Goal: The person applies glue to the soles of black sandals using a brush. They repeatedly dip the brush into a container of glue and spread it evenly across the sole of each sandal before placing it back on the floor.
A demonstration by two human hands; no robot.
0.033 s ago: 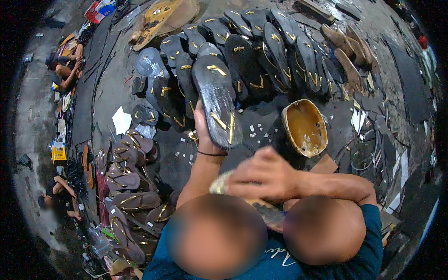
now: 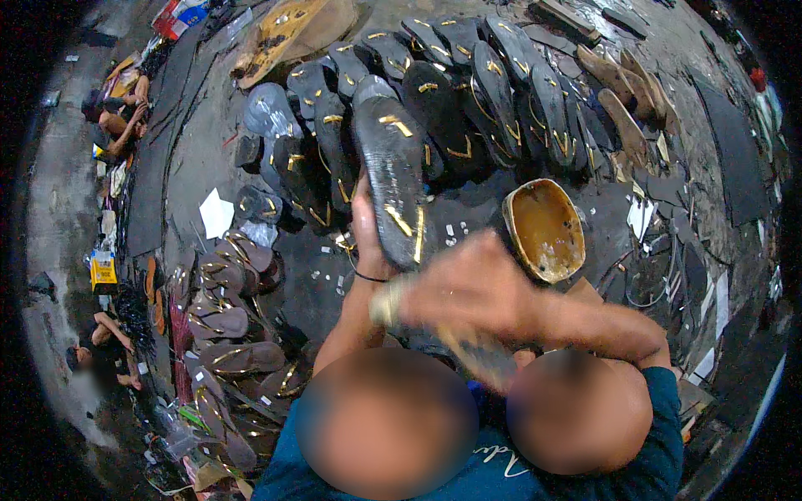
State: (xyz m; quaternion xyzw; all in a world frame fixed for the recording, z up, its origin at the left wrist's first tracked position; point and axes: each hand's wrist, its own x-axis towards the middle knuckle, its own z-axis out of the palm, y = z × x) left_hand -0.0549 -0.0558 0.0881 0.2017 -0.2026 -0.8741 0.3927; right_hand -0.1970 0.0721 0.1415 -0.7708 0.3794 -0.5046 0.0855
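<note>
My left hand is closed around the edge of a black sandal sole, held tilted with its underside facing up. Golden strap ends lie folded on that shiny, wet-looking surface. Just below its lower end, my right hand is smeared by motion, its fingers wrapped round what looks like a brush with a pale tip. A worn, dark-stained piece shows beneath that hand, partly hidden. Right of the sole stands a tub of yellow-brown, glue-like liquid.
Black soles with golden strap ends lie in rows ahead. Brown finished sandals are heaped at the left. Tan foot-shaped forms stand at the far right, near scraps. Two people sit at the far left.
My right hand has moved up and slightly right, closer to the sole's lower end, with the brush. The sole has shifted slightly down and right in my left hand.
</note>
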